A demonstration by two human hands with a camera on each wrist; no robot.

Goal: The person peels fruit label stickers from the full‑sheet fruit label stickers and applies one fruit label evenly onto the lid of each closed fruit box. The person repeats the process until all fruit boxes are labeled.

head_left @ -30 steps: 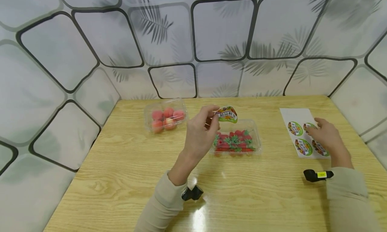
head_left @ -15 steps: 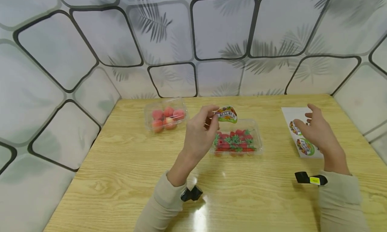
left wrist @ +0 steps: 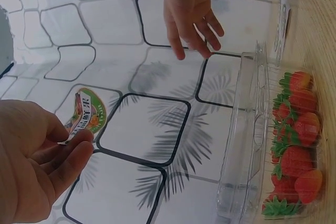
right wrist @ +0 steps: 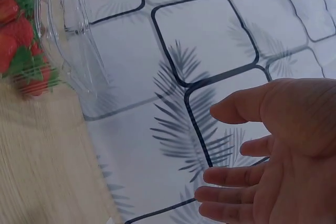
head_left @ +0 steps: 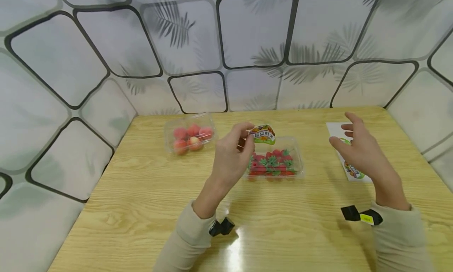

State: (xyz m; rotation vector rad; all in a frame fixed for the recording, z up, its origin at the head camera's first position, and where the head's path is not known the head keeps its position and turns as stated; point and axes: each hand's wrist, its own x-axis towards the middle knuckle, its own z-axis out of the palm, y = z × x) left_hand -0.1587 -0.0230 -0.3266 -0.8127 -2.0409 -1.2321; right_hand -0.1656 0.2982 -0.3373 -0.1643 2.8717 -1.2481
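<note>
Between thumb and fingers, my left hand [head_left: 230, 156] pinches the edge of a colorful fruit sticker [head_left: 264, 134], curved and printed with characters. In the left wrist view the same sticker [left wrist: 86, 111] stands out from the fingertips. Below and behind it on the table is a clear plastic box of strawberries [head_left: 272, 163], partly covered by the hand. My right hand [head_left: 366, 150] hovers with fingers spread, holding nothing, over a white sheet of round stickers [head_left: 337, 128] that it partly hides. The right wrist view shows that hand [right wrist: 262, 161] with thumb and fingers apart.
Another clear box [head_left: 170, 136] holding several peach-like fruits stands at the back left of the wooden table [head_left: 141, 209]. A patterned white wall covering [head_left: 256, 32] rises behind the table and at both sides.
My right hand has lifted off the sticker sheet and moved left, its fingers opening wider. The left hand keeps its pinch on the sticker, nearly still. The head view has shifted slightly.
</note>
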